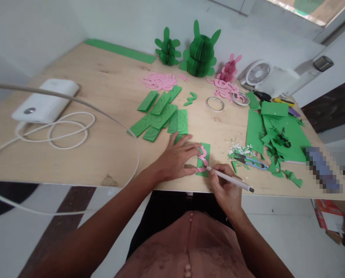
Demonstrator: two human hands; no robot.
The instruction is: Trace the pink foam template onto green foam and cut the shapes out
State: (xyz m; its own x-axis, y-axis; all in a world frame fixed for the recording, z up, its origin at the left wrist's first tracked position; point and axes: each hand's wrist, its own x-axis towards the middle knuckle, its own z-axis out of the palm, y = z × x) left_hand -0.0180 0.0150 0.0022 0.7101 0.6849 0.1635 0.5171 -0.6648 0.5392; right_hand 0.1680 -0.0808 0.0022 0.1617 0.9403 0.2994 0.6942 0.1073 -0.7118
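Observation:
Near the table's front edge lies a small green paper piece with a pink paper cutout, shaped like a 3, flat on it. My left hand rests palm down with fingers spread, its thumb and a fingertip touching the cutout's left side. In my right hand is a white pen, its tip at the cutout's lower right edge. Beyond my left fingers lie several green paper strips, some with drawn curved outlines. A loose green curved cutout sits farther back.
Blue-handled snips lie by paper scraps, near green sheets. Pink cutouts, a tape roll and green paper figures stand or lie behind. A white power bank with a looping cable occupies the left.

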